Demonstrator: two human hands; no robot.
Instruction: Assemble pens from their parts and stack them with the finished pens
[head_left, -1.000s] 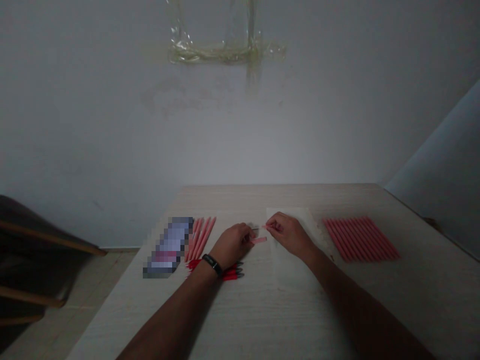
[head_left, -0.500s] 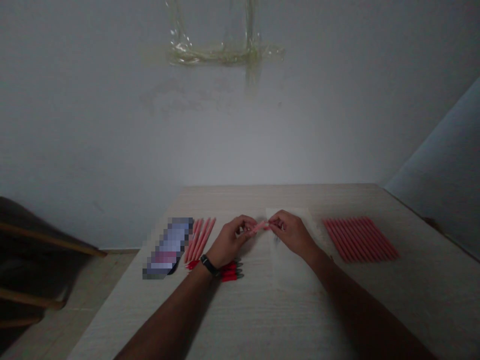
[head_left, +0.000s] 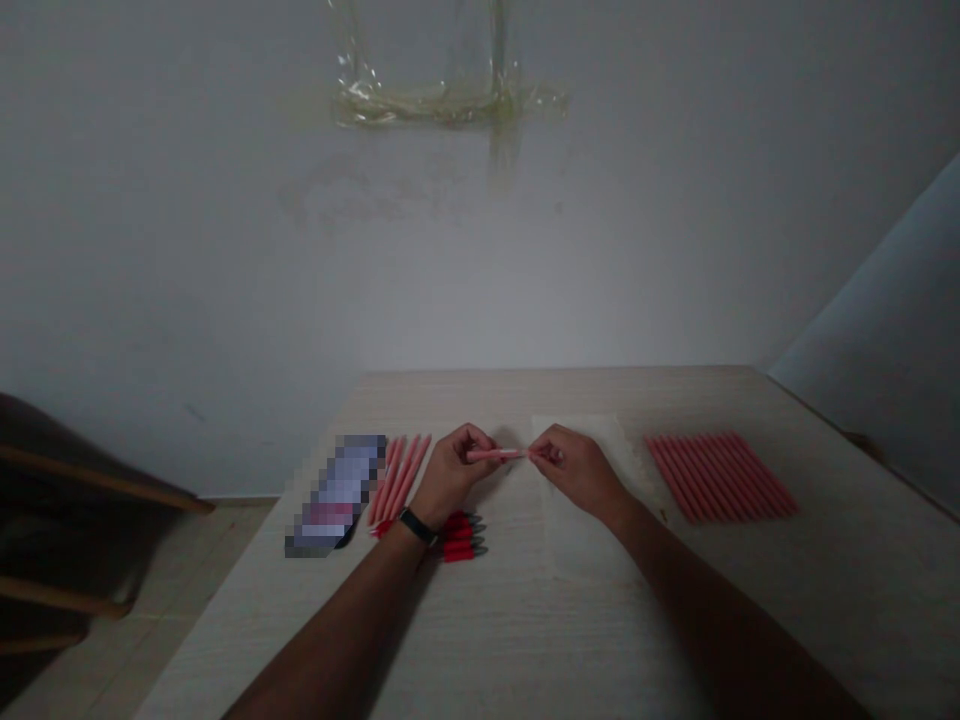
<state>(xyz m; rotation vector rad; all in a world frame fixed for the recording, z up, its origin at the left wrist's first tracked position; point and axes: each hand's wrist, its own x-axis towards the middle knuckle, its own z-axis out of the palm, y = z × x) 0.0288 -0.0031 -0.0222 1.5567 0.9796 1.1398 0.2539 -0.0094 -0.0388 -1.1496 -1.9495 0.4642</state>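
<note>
My left hand [head_left: 454, 470], with a dark band at the wrist, is closed around a slim pink pen [head_left: 484, 455] held level above the table. The pen's narrow right end, with a pale section, reaches toward my right hand [head_left: 571, 465]. There my thumb and fingertips pinch its thin tip; the exact part between them is too small to make out. Under my left wrist lie several red pens [head_left: 461, 538] with grey tips, partly hidden by the arm. Several pink pens [head_left: 405, 480] lie slanted just left of my left hand.
A neat row of pink pens [head_left: 720, 475] lies on the right of the wooden table [head_left: 510, 640]. A blurred-out phone [head_left: 337, 495] rests at the left edge. A pale sheet [head_left: 577, 540] lies beneath my right hand. The wall stands behind, a wooden chair at left.
My hands have drawn slightly apart, the left one shifting left. The pen now lies straight and level between them, with more of its barrel and thin end showing.
</note>
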